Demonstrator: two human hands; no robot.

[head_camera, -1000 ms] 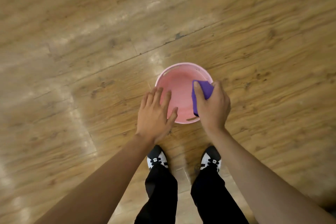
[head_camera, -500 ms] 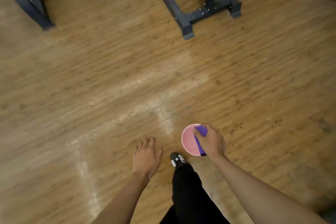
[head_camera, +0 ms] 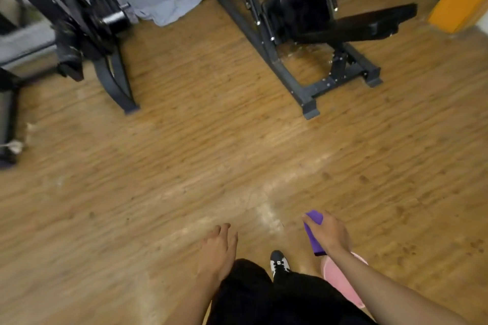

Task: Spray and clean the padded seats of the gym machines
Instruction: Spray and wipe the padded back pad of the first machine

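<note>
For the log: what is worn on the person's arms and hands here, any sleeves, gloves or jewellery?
Both forearms are bare to the frame edge, no sleeves in view. The left hand and right hand wear no gloves; no watch, band or ring shows, though the picture is slightly blurred. Below are black trousers and a black-and-white shoe.

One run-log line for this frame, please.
right hand: grips purple cloth | left hand: open, empty | pink bucket: beneath right forearm | padded seat: ahead, untouched
</note>
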